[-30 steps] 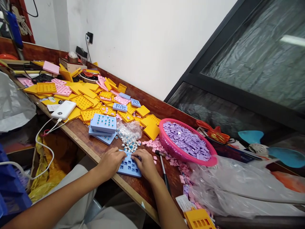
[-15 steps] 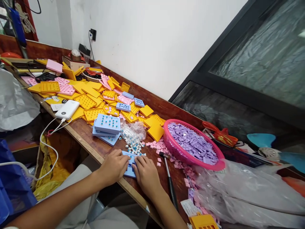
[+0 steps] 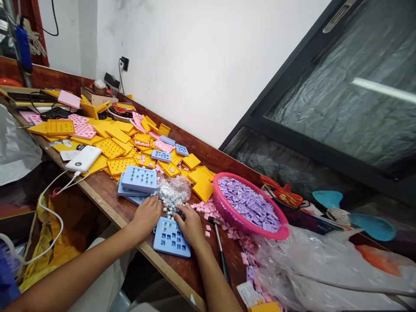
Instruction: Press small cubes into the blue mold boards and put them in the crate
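Note:
A light-blue plastic tray [image 3: 171, 248] lies flat near the table's front edge, with small white-and-blue pieces like key switches in its upper sockets and dark square sockets below. My left hand [image 3: 147, 219] is beside its upper left corner, fingers curled at the edge of the pile; whatever they hold is hidden. On the other side, my right hand [image 3: 191, 226] reaches to the loose switches [image 3: 170, 203], thumb and forefinger slightly apart. More blue trays [image 3: 139, 178] are stacked behind my left hand, the top one fitted with switches. A clear plastic bag [image 3: 177, 187] lies by the pile.
A pink basket [image 3: 218, 203] of purple tiles stands to the right, with pink caps [image 3: 208, 210] scattered near it. In front of it lies a hammer [image 3: 222, 255]. Yellow panels [image 3: 118, 134] cover the back left. A white power bank [image 3: 83, 158] with cables sits at the edge.
Both hands have left the blue tray's surface and moved up to the pile of switches, uncovering the tray's sockets. The camera view has also shifted a little.

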Motion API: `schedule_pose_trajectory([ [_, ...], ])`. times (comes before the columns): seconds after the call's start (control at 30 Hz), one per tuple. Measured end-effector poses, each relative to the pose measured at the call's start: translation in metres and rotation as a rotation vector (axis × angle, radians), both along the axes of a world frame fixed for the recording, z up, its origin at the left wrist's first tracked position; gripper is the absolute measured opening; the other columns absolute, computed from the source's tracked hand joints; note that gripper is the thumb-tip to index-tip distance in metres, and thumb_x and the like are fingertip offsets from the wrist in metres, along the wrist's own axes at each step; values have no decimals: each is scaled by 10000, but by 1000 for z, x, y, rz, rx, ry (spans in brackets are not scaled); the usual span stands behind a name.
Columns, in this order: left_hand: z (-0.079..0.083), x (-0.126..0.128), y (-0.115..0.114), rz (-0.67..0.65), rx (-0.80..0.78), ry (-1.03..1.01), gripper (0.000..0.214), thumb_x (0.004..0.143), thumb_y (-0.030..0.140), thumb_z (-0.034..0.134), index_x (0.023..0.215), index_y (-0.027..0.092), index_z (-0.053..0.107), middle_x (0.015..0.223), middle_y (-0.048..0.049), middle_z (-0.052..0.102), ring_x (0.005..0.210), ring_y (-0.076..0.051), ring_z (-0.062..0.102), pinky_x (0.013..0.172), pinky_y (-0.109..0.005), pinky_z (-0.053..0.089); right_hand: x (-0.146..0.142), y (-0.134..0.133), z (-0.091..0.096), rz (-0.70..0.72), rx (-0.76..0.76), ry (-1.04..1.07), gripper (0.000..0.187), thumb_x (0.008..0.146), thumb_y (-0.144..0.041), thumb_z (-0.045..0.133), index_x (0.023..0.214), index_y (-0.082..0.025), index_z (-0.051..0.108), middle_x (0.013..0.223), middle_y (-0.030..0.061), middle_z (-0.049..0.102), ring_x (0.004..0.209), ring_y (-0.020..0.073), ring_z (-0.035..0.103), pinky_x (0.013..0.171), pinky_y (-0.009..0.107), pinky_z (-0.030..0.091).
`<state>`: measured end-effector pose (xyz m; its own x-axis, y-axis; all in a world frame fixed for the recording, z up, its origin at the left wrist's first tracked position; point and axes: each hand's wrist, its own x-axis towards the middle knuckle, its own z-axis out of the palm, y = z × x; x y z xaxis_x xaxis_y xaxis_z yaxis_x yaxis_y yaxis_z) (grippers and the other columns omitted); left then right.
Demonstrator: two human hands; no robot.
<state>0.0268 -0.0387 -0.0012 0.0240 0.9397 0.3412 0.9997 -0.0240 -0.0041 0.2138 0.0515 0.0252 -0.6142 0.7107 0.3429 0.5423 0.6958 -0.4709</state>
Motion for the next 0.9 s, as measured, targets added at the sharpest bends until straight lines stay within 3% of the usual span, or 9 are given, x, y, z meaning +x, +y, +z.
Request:
schedule_pose_trajectory([
  [0.1,5,-4,-6,-69,28,-70,251,971,112,478,1132,97,669,1159,-181,692,1129,-311,600,950,-432,448,0,-3,-8,-1,-6,-9,186,928,-259,647,1091,-230,731,1047,79,702,990,250,648,887,352,497],
  [0.23,8,-8,-15,-148,40,-249,193,958,111,507,1015,163,684,978,-106,711,976,-267,628,904,-413,459,4,-7,-5,-24,3,1,93,926,-252,648,955,-212,727,973,68,706,948,238,644,866,342,485],
  [0.47,11,-3,-46,-251,144,-888,217,962,201,571,1142,226,689,1138,-47,721,1008,-188,667,917,-311,509,11,-3,-4,-49,-74,49,98,891,-245,637,838,-213,713,878,40,743,833,212,671,760,305,487],
  [0.57,14,2,-57,-243,146,-1038,215,935,232,620,1134,222,702,1130,-43,723,965,-176,674,874,-285,535,14,-5,-2,-51,-92,74,116,881,-273,629,899,-209,724,878,41,747,807,208,669,741,302,495],
  [0.7,16,7,-65,-277,155,-1048,207,950,294,629,1124,218,712,1093,-45,730,915,-172,665,860,-296,533,19,-9,8,4,-77,132,249,920,-267,572,1093,-201,737,989,69,741,878,216,664,811,331,499],
  [0.8,12,10,-66,-340,138,-928,227,984,324,597,1164,234,704,1112,-52,712,1005,-186,644,938,-321,490,25,-13,14,88,-151,101,245,932,-241,547,1032,-207,768,999,72,737,903,217,670,830,336,500],
  [0.9,8,14,-65,-342,101,-740,195,995,330,581,1104,244,718,1053,-50,695,993,-201,619,899,-333,457,31,-15,16,158,-208,13,221,911,-206,563,978,-209,773,981,64,743,916,223,675,841,339,503],
])
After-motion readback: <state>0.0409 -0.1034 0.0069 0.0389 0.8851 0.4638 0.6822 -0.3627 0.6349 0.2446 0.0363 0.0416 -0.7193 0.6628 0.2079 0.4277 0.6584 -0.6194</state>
